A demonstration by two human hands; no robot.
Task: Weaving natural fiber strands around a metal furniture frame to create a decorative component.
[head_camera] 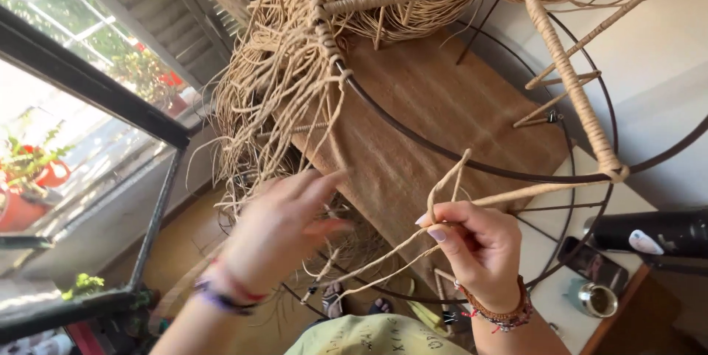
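- Two hands were at work under a dark wire frame (442,152); the right hand (479,248) had its fingers closed in a pinch on a tan paper cord (450,178), which looped up just below the frame's lower ring and ran on to the wrapped spoke (571,86) at right.
- The left hand (284,226) was blurred, fingers spread open and holding nothing, just beside the hanging bundle of loose cords (273,82).
- Risk: the pinch sat near the cord's loop end, so a slackened grip could have let the loop slip and the wrap on the ring loosen.
- Risk: the open left hand was close to the loose strands; a sweep through them could have snagged and tangled them, or dragged the bundle off the frame.
- Risk: the thin cord ends trailing down from the pinch toward the lap could have caught on the beaded bracelet (505,314).
- Room: open gap between ring and brown board (428,104) in the middle; crowded at left by the bundle, with the window frame (96,86) beyond.
- Edges: at right, a black cylinder (653,233) and a small cup (597,300) sat near the white desk's (549,211) edge, close to the right wrist; an elbow swing could have knocked them.
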